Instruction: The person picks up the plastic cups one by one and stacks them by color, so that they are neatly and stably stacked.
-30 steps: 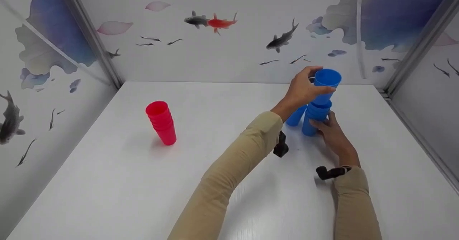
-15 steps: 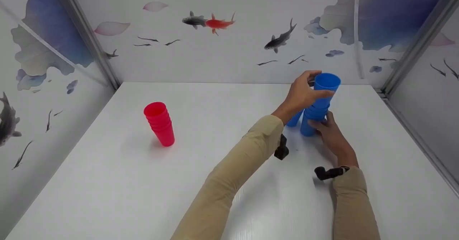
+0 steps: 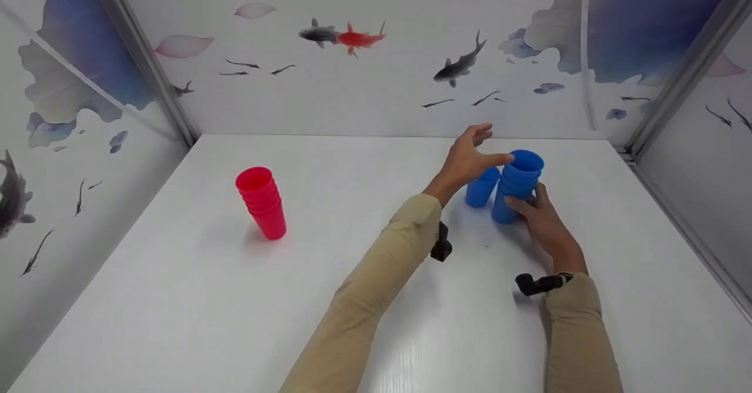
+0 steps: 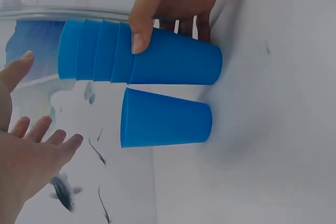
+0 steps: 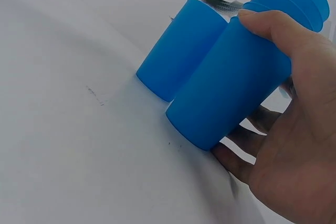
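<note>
My right hand grips a stack of blue cups low on its side, thumb at the front and fingers behind. The stack stands upright on the table with several nested rims showing at its top. A single blue cup stands just left of it, mouth up. My left hand is spread above that single cup, its thumb near the stack's rim in the head view. In the left wrist view the left hand holds nothing and is apart from both the stack and the single cup.
A leaning-looking stack of red cups stands on the left part of the white table. White walls printed with fish enclose the table at the back and sides. Each wrist wears a black camera.
My left hand has lowered a blue cup into the stack, let go of it and drawn back to the left. The right hand has kept its grip on the stack.
</note>
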`<state>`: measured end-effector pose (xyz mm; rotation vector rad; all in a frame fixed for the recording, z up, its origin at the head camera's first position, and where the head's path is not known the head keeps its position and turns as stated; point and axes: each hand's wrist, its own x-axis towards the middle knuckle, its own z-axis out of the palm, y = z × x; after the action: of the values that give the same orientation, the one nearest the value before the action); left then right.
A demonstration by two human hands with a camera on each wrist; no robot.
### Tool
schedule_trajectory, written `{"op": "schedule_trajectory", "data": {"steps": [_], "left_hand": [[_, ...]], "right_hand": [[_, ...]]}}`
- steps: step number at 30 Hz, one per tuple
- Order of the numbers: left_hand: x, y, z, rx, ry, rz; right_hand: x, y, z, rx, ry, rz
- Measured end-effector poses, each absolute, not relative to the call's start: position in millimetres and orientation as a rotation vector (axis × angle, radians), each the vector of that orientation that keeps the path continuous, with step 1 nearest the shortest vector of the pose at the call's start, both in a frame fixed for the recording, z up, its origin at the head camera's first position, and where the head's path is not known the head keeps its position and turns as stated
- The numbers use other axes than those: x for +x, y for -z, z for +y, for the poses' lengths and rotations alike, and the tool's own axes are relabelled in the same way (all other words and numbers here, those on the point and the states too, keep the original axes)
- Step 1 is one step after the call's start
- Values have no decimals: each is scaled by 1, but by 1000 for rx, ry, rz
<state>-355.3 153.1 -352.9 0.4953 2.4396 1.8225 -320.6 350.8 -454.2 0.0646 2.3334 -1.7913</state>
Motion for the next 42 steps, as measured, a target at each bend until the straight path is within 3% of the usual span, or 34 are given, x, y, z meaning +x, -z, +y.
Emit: {"op": "schedule_trajectory", "data": {"steps": [22,29,42], "left_hand": [[-368,424,147,346,-1616,2493],[-366,430,151,308,-1583,2502],[-369,429,170,246,-1653,2555]], "right_hand": [[-319,451,351,114,1733,2366],[-306,436,344,114,1706,2357],[-319,457,352,101,1759,2356]]}}
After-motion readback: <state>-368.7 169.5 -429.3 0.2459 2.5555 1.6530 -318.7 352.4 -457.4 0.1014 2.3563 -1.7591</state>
